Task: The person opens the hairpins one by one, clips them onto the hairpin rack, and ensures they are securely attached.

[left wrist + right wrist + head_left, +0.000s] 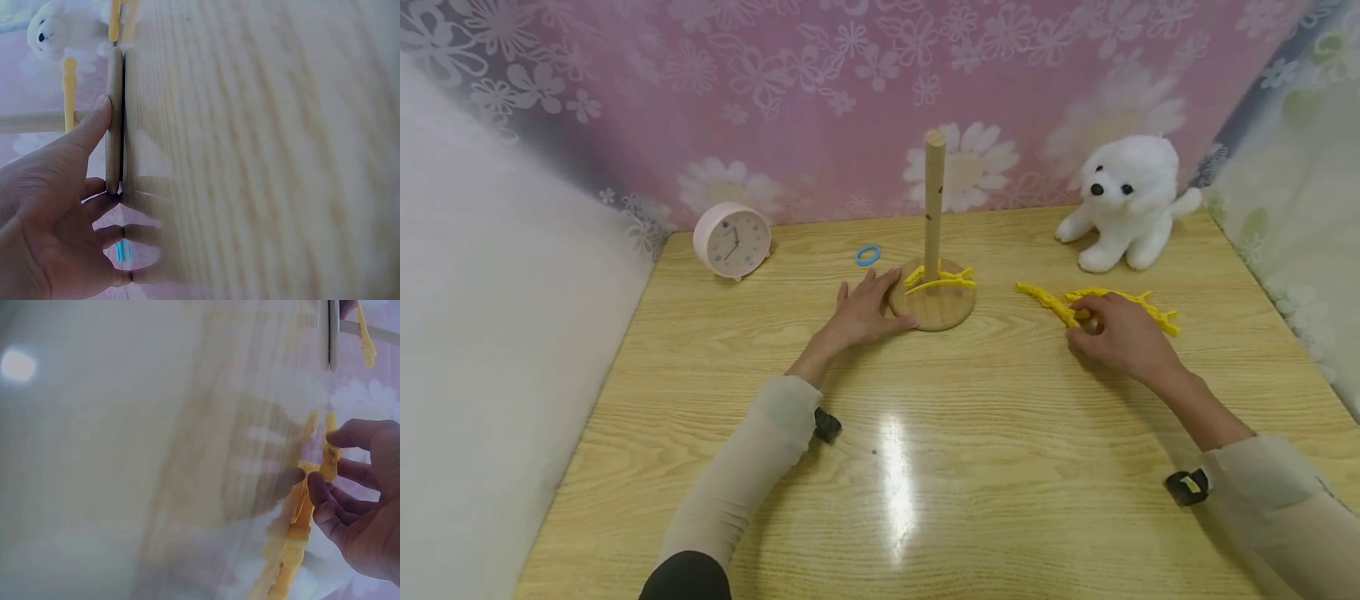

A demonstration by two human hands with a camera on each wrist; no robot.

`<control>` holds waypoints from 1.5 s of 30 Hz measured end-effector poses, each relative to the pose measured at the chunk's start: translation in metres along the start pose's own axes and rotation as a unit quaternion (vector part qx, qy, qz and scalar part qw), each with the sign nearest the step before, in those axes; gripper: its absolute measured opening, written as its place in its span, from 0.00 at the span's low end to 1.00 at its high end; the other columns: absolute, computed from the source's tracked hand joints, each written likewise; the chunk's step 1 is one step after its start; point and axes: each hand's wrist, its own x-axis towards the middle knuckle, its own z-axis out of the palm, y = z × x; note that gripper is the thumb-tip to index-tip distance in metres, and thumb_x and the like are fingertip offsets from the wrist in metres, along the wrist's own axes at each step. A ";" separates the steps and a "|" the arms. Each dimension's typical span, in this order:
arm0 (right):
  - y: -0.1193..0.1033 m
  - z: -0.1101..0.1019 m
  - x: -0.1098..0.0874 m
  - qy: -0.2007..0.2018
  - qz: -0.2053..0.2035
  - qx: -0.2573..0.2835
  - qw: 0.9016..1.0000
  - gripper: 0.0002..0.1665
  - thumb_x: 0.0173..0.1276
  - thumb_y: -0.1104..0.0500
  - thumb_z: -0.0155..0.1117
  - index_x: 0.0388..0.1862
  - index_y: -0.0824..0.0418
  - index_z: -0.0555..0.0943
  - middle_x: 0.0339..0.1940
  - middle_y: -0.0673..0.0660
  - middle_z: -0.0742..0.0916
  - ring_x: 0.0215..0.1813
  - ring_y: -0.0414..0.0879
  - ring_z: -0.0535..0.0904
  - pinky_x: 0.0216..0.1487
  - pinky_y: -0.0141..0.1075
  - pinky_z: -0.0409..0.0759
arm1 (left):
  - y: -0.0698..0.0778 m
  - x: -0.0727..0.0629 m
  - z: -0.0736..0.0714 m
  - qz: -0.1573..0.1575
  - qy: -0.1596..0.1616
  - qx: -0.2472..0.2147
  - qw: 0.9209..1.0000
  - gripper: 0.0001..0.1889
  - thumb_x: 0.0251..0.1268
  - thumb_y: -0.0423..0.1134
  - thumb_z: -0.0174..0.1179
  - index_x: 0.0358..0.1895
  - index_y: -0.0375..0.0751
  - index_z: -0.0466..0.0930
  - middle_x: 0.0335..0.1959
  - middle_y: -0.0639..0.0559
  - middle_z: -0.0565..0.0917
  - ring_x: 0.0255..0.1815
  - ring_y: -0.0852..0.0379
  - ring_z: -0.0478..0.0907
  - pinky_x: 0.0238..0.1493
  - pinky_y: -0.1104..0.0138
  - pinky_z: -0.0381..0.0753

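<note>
A round wooden stand [942,315] carries an upright wooden post, with a yellow plastic clip-like piece [951,285] around the foot of the post. My left hand [867,312] grips the base's left edge between thumb and index finger, its other fingers spread on the table. In the left wrist view the thumb [94,122] lies against the base's rim. To the right, my right hand [1123,337] pinches a long yellow plastic piece [1041,297] by its near end. Another yellow piece [1165,321] lies just behind that hand, partly hidden by it.
A blue ring [868,255] lies left of the stand. A pink round clock [732,240] stands at the back left and a white plush dog [1127,204] sits at the back right. Behind the wood-grain table [1000,483] hangs a pink flowered curtain [820,108].
</note>
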 end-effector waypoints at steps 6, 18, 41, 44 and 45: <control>0.002 0.000 0.000 0.054 0.019 0.037 0.998 0.18 0.70 0.61 0.69 0.55 0.70 0.83 0.42 0.68 0.85 0.36 0.56 0.81 0.32 0.40 0.77 | 0.001 0.000 -0.001 -0.002 -0.002 -0.001 1.000 0.51 0.66 0.66 0.65 0.86 0.54 0.50 0.85 0.53 0.56 0.87 0.49 0.38 0.82 0.40 0.28; 0.001 -0.007 0.002 0.114 0.043 0.121 0.985 0.22 0.77 0.55 0.67 0.62 0.68 0.83 0.49 0.70 0.88 0.44 0.60 0.86 0.37 0.11 0.68 | 0.003 -0.002 -0.002 -0.002 -0.004 -0.006 1.000 0.50 0.68 0.65 0.65 0.86 0.53 0.50 0.85 0.52 0.56 0.87 0.49 0.38 0.82 0.41 0.27; -0.030 -0.018 0.026 0.180 -0.028 0.132 0.974 0.16 0.70 0.60 0.74 0.53 0.67 0.87 0.40 0.67 0.91 0.35 0.13 0.73 0.34 0.13 0.71 | 0.001 0.000 -0.001 -0.009 -0.009 -0.001 1.000 0.51 0.67 0.65 0.65 0.86 0.54 0.49 0.86 0.53 0.54 0.87 0.50 0.37 0.82 0.41 0.27; -0.035 -0.019 0.030 0.189 -0.045 0.127 0.973 0.16 0.70 0.61 0.74 0.53 0.67 0.88 0.40 0.66 0.91 0.36 0.12 0.73 0.33 0.13 0.71 | 0.001 0.000 0.000 -0.009 -0.006 -0.001 1.000 0.51 0.67 0.66 0.65 0.86 0.54 0.49 0.85 0.53 0.54 0.87 0.50 0.38 0.82 0.41 0.27; -0.037 -0.019 0.031 0.191 -0.048 0.124 0.973 0.16 0.70 0.60 0.74 0.54 0.66 0.88 0.41 0.66 0.91 0.36 0.12 0.73 0.33 0.13 0.71 | 0.001 0.000 0.000 -0.008 -0.005 0.000 1.000 0.51 0.67 0.66 0.65 0.86 0.54 0.49 0.85 0.53 0.54 0.87 0.50 0.38 0.82 0.41 0.27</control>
